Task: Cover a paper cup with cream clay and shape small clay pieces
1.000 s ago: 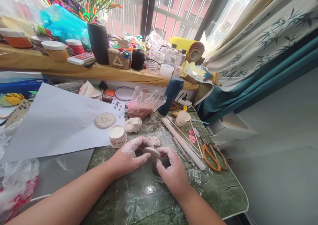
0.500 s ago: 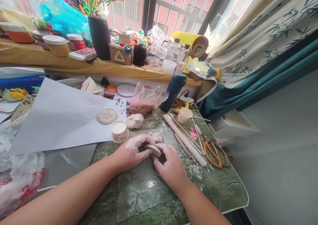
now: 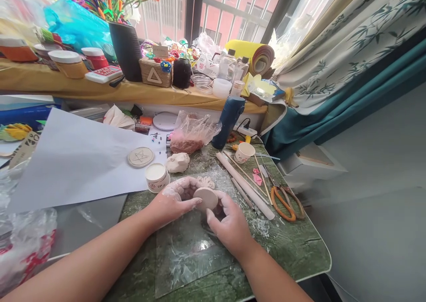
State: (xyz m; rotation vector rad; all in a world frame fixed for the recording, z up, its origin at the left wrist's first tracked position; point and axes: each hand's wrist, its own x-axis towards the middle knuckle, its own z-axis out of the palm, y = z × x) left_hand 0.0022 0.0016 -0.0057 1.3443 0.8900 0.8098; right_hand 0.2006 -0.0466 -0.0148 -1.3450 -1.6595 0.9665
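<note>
A flat round disc of pale clay (image 3: 206, 198) is held on edge between both hands, its face tilted toward me. My left hand (image 3: 173, 200), dusted white, curls round its left side with the thumb on the rim. My right hand (image 3: 229, 222) grips the right side and lower edge. Both hands hover just above a clear plastic sheet (image 3: 189, 248) on the green marbled table (image 3: 293, 248). A small crumbly piece of clay (image 3: 205, 182) lies just behind the disc.
A white lump of clay (image 3: 178, 162), a small white tub (image 3: 156, 176) and a star-marked disc (image 3: 140, 156) sit behind my left hand. A white rolling pin (image 3: 244, 185), sticks, orange-handled scissors (image 3: 282, 203), a paper cup (image 3: 244, 152) lie right. A cluttered shelf (image 3: 100, 91) runs behind.
The clay disc lay nearly flat between my hands before; now it is tipped up so its round face shows. Both hands stay in much the same spot.
</note>
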